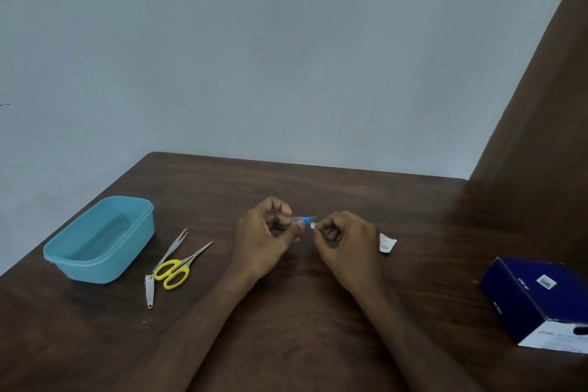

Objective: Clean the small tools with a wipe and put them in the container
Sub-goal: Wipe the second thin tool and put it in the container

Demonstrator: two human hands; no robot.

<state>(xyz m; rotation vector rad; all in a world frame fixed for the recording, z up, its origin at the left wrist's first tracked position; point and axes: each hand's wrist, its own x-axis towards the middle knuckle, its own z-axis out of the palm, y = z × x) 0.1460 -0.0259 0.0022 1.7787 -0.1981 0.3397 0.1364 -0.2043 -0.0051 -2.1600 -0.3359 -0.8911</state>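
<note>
Head | left hand [265, 237] fingers pinch blue-handled tool [304, 220] | right hand [345, 240] fingers pinch, apparently, white wipe [313, 225] against tool

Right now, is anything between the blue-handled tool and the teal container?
Yes, partly. The blue-handled tool is held above the table; the yellow scissors, tweezers and nail clipper lie just right of the teal container. Carried over them, nothing visible blocks the open top.
</note>
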